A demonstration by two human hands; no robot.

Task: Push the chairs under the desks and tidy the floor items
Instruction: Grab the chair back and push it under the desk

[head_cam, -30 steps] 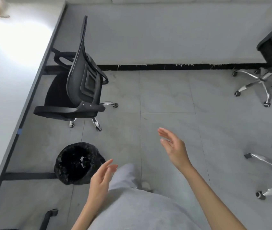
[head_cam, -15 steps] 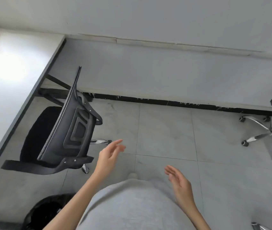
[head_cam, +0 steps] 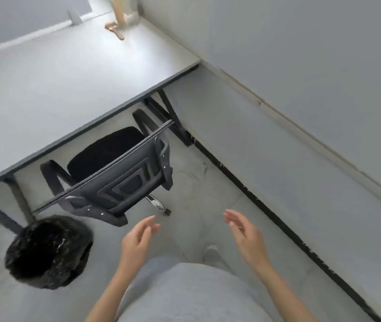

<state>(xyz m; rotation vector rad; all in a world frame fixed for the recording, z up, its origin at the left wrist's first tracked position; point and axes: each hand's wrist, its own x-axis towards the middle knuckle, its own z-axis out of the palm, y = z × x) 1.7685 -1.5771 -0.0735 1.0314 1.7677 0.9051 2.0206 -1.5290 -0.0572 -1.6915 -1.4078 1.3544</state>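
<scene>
With both my left hand and right hand spread and empty, I judge the chair just beyond my fingertips light-rolling, best pushed at its stiff backrest top.

The desk hides the front of the chair seat.

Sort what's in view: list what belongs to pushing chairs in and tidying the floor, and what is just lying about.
Belongs to the job:
chair, seat partly under the desk
bin on the floor
left hand and right hand, both open and empty

Just lying about:
brown item on the desk
container behind it
</scene>
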